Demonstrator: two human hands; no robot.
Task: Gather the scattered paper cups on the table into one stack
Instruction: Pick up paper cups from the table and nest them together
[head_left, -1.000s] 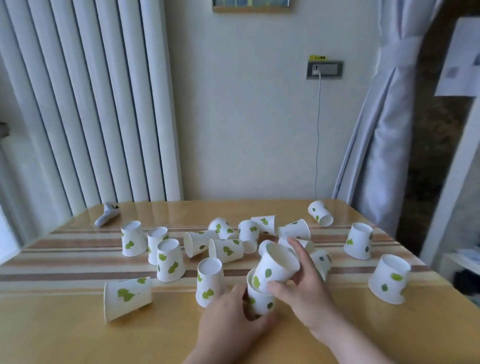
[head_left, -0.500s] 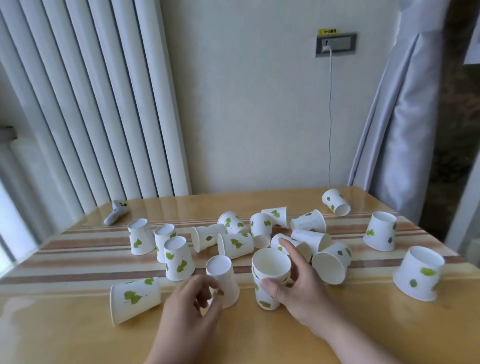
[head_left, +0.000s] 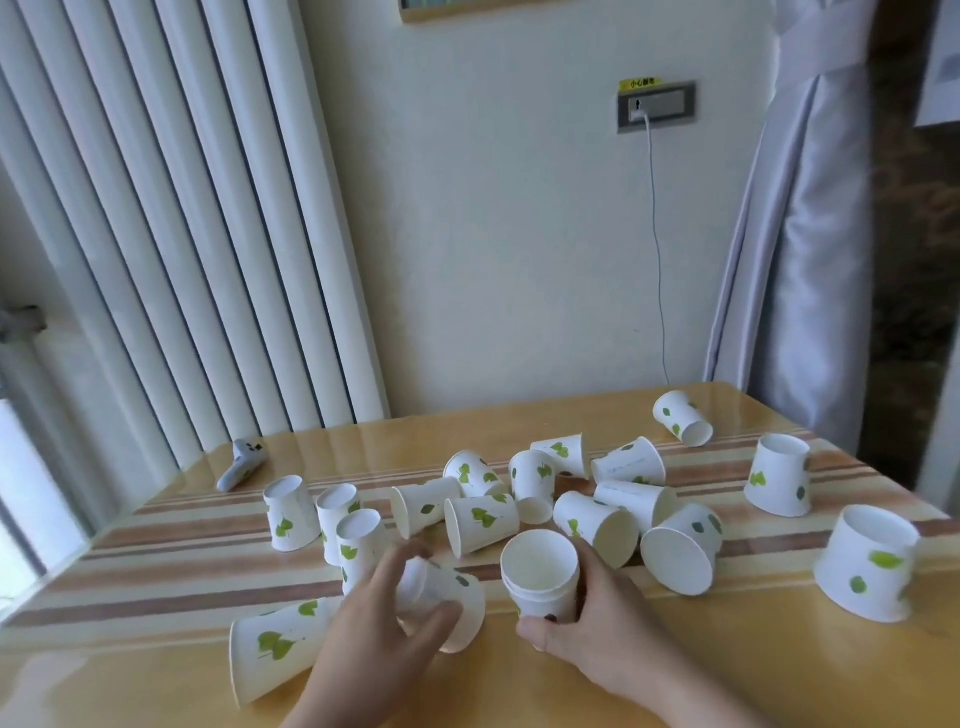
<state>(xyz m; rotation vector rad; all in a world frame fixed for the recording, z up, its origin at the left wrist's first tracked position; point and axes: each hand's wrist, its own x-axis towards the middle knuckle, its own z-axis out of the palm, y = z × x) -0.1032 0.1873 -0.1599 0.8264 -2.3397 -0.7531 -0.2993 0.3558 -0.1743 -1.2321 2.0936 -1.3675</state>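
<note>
Left grip (head_left: 395, 613) clamped on tilted paper cup (head_left: 441, 603), mouth toward right; right grip (head_left: 597, 623) wrapped round upright stack (head_left: 540, 577), just right, mouth up.

Stack (head_left: 540, 577): set upright near the front of the tabletop (head_left: 727, 675), mouth up.
Tipped cup (head_left: 441, 608): lying just left of the stack.
Scattered cups (head_left: 571, 493): spread behind both.
Two inverted cups (head_left: 862, 566): placed well to the right.
Small device (head_left: 239, 465): lying at the far left corner.
</note>
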